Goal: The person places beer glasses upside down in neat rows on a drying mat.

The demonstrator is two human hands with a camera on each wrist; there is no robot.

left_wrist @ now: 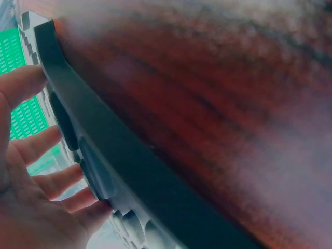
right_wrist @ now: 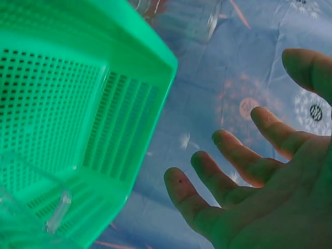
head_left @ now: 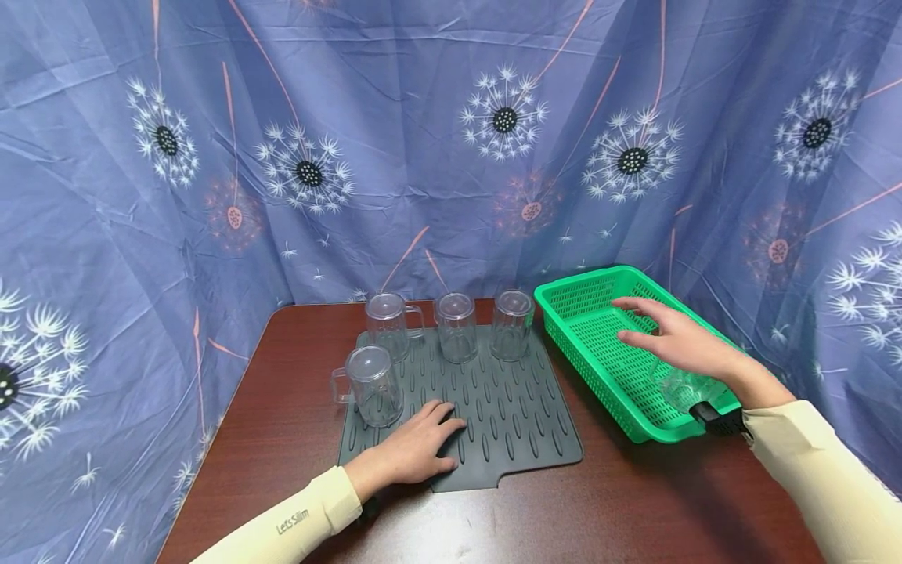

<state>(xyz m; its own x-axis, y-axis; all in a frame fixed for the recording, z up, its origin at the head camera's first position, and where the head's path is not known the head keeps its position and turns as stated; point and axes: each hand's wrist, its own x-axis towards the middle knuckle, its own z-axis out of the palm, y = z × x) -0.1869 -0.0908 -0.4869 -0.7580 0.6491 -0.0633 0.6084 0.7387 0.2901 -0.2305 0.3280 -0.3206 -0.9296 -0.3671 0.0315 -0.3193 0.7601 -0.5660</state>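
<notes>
My left hand [head_left: 420, 445] rests with spread fingers on the front part of a grey drying mat [head_left: 486, 392], its fingertips touching the ribbed surface. Just behind it a clear glass mug [head_left: 376, 392] stands upside down, handle to the left. Three more upturned glasses line the mat's back edge: a mug [head_left: 390, 329] with its handle to the right, a middle one [head_left: 456, 329] and a right one [head_left: 511, 327]. Over the green basket [head_left: 588, 360] hovers my right hand [head_left: 680, 337], fingers extended and holding nothing. Beneath it a clear glass mug [head_left: 680, 389] lies in the basket, partly hidden by the hand and wrist.
The brown wooden table [head_left: 296, 392] carries the mat and, to its right, the slanted basket. A blue curtain [head_left: 409, 157] with dandelion prints hangs right behind the table and along both sides. A black wrist device [head_left: 719, 417] sits under the right wrist.
</notes>
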